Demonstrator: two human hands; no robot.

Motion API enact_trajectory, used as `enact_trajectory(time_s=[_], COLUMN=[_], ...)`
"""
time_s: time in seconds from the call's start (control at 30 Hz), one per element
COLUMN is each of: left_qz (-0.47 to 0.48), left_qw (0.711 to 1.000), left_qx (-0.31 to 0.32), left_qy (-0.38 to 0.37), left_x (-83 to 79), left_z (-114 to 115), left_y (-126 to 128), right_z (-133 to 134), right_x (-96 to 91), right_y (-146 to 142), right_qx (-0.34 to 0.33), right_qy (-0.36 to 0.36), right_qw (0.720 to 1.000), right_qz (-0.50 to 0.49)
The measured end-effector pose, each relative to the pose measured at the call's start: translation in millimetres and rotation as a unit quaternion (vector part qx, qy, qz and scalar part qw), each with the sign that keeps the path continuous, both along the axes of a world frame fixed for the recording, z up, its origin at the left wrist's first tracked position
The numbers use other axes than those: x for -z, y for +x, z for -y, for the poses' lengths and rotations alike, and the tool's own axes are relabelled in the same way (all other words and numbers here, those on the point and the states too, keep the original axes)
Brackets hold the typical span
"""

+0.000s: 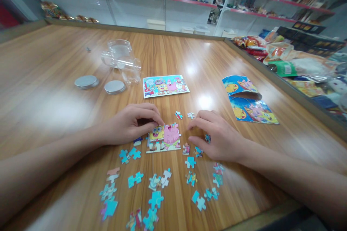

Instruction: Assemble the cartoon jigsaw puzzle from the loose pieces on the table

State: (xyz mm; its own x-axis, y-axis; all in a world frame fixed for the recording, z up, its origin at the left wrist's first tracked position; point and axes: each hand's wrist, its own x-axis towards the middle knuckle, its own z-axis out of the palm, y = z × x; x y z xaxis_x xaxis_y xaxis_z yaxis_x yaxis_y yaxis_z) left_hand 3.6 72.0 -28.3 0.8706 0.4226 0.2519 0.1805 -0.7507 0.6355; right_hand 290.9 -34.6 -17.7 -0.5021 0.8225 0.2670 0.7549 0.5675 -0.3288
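Note:
A partly joined jigsaw puzzle [171, 135], with a yellow and a pink cartoon figure, lies on the table between my hands. My left hand [132, 122] is at its upper left, thumb and forefinger closed together on a puzzle piece [156, 132] at the yellow figure. To the right of the joined part, my right hand [217, 135] rests low over the table, thumb and fingers apart with nothing between them. Close to its fingertips are a loose piece [186, 148] and a white piece [191, 115]. Beyond the puzzle lies a picture card [166, 86] with the cartoon figures.
Several loose pieces, many blue [155, 199], are spread nearer to me. Clear plastic jars [119, 48] and silvery lids [86, 81] stand at the back left. A folded blue printed card [251, 106] is at the right. Packaged goods [284, 61] lie past the table's right edge.

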Motion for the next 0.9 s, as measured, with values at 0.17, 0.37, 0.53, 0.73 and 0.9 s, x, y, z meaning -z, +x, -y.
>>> enact_trajectory(time_s=[0.17, 0.37, 0.53, 0.73, 0.9], left_qz=[0.004, 0.002, 0.004, -0.005, -0.033], left_qw=[1.000, 1.000, 1.000, 0.998, 0.989], left_qx=[0.008, 0.006, 0.002, 0.039, 0.097], left_qy=[0.002, 0.007, 0.010, 0.056, 0.105], left_x=[-1.0, -2.0, -2.0, -8.0, -11.4], left_z=[0.3, 0.4, 0.7, 7.6, 12.1], left_y=[0.8, 1.9, 1.9, 1.2, 3.6], right_z=[-2.2, -1.7, -1.9, -3.0, -3.9], right_x=[0.3, 3.7, 2.4, 2.7, 4.0], right_y=[7.0, 4.4, 1.3, 2.4, 6.2], right_qx=[0.038, 0.026, -0.020, 0.011, 0.017], right_qy=[0.015, 0.007, 0.009, 0.018, 0.014], right_qw=[0.999, 0.999, 1.000, 1.000, 0.999], right_qz=[0.012, 0.026, -0.011, -0.023, -0.027])
